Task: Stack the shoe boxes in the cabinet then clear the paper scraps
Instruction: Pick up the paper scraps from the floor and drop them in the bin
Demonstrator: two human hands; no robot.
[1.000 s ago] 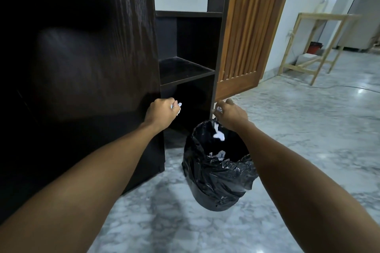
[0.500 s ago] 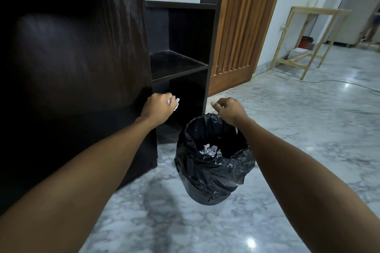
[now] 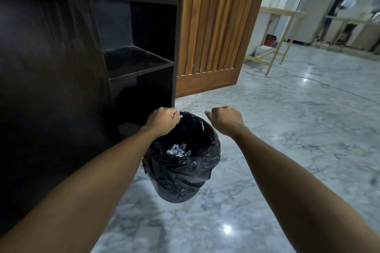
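A bin lined with a black bag (image 3: 181, 172) stands on the marble floor beside the dark cabinet (image 3: 141, 63). Crumpled paper scraps (image 3: 176, 150) lie at its bottom. My left hand (image 3: 162, 121) hovers over the bin's left rim, fingers curled round white paper scraps (image 3: 180, 117) that peek out at the knuckles. My right hand (image 3: 224, 118) hangs over the bin's right rim, fingers loosely curled with nothing in them. No shoe boxes show on the cabinet shelves in view.
A slatted wooden door (image 3: 216, 33) stands open right of the cabinet. Pale wooden frame tables (image 3: 275, 33) stand at the back right, with a cable (image 3: 308, 80) on the floor. A person (image 3: 335, 2) stands far off.
My left hand moved right from the cabinet edge to above the bin, still holding scraps. My right hand dropped its paper into the bin a second ago and drifted right.
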